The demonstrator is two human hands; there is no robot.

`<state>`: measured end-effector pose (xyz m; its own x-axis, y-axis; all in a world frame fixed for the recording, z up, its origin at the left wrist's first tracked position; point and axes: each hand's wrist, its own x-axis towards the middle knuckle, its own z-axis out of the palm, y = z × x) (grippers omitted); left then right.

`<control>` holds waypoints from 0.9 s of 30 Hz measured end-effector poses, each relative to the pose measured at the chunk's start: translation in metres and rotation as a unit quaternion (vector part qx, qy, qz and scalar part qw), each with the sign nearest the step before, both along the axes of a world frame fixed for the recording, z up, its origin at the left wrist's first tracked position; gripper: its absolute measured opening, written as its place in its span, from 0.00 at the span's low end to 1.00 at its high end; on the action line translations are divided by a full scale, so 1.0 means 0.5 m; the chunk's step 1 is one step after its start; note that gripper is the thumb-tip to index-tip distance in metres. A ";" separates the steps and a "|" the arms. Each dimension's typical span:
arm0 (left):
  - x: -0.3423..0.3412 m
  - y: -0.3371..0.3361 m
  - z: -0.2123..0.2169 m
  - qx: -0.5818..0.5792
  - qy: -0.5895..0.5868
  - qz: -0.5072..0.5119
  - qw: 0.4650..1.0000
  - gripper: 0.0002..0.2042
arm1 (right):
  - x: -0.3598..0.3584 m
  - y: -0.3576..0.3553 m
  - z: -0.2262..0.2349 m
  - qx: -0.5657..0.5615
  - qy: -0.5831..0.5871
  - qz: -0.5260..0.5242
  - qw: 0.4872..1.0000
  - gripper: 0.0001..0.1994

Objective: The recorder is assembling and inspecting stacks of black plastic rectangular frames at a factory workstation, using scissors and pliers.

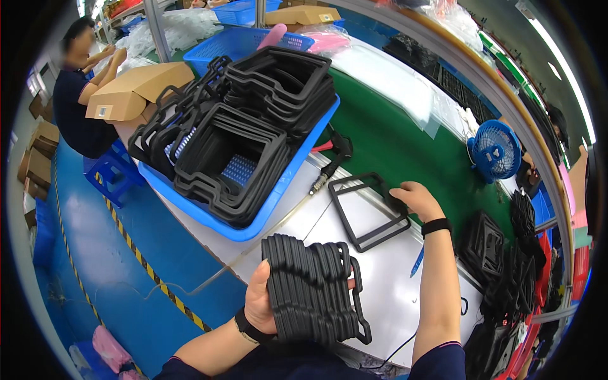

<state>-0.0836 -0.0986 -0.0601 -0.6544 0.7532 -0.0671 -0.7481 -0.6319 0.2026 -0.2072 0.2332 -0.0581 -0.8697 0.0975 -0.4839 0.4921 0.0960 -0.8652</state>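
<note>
My left hand (259, 301) is wrapped round a thick stack of black rectangular frames (304, 288), which look like rubber gaskets. It holds them on edge close to my body, and the outermost one on the right stands slightly apart. Above the white tabletop, the fingers of my right hand (417, 201) are closed at the right side of a single black frame (353, 220); its grip is partly hidden. Beyond the stack, a blue basket (253, 229) is heaped with more of these black frames (221, 158).
An air blow gun (332, 161) lies beside the basket, its hose crossing the white tabletop (380, 278). A blue pen (417, 262) and more black frames (484, 240) are at right. Behind are a green mat (373, 142), a blue fan (496, 151) and a cardboard box (136, 92). A person (82, 95) works far left.
</note>
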 end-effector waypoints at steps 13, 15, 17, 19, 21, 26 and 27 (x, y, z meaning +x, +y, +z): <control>-0.005 0.008 0.022 0.072 -0.001 0.009 0.997 0.43 | 0.364 -0.242 0.125 -0.098 -0.002 0.018 0.995 0.08; -0.001 0.002 0.019 0.066 -0.003 0.005 0.998 0.41 | 0.360 -0.262 0.124 -0.073 0.009 0.005 0.997 0.09; 0.001 -0.005 0.001 0.014 0.009 0.024 1.000 0.36 | 0.357 -0.282 0.123 -0.046 0.006 0.024 0.999 0.09; 0.006 -0.012 -0.006 0.032 -0.022 0.018 0.999 0.34 | 0.359 -0.296 0.127 -0.019 0.001 0.045 0.999 0.09; 0.011 -0.016 -0.030 -0.035 -0.009 0.046 0.998 0.33 | 0.363 -0.306 0.130 0.064 0.079 0.043 0.994 0.09; 0.014 -0.016 -0.010 -0.042 0.021 0.005 0.999 0.47 | 0.358 -0.313 0.145 0.079 0.057 0.078 0.992 0.09; 0.016 -0.016 -0.013 -0.059 0.023 0.019 0.998 0.48 | 0.358 -0.312 0.146 0.080 0.056 0.073 0.993 0.09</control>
<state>-0.0757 -0.1064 -0.0666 -0.6861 0.7169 -0.1238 -0.7129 -0.6284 0.3113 -0.0281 0.0771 0.0149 -0.9276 0.0346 -0.3721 0.3647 0.3005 -0.8813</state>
